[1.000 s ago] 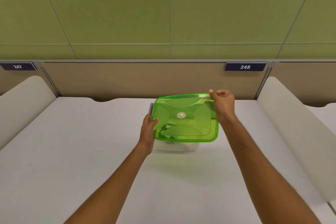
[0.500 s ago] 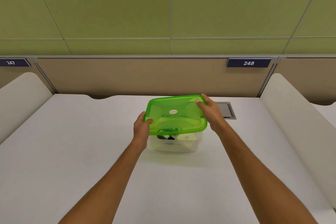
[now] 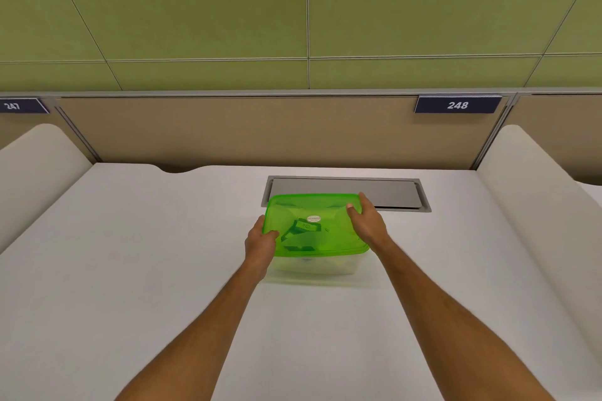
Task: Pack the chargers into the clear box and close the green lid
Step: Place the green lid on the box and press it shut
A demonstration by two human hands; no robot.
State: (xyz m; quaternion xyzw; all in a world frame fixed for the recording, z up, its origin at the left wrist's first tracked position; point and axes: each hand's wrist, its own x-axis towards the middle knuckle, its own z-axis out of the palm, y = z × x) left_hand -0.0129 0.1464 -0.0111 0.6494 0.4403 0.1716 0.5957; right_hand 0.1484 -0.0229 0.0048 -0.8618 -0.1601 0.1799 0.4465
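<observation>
The translucent green lid (image 3: 312,225) lies flat on top of the clear box (image 3: 314,265) in the middle of the white desk. Dark and pale charger shapes (image 3: 301,229) show through the lid inside the box. My left hand (image 3: 260,239) grips the lid's left edge, thumb on top. My right hand (image 3: 366,221) holds the lid's far right corner, fingers curled over the rim. Whether the lid is snapped down all round cannot be told.
A grey metal cable hatch (image 3: 391,194) is set into the desk (image 3: 130,270) just behind the box. Cream padded dividers (image 3: 534,192) flank the desk on both sides. A beige partition with a plate reading 248 (image 3: 457,105) closes the back.
The lid came down from a tilted, raised position to lie flat on the box. Both hands lowered with it and stayed on its edges.
</observation>
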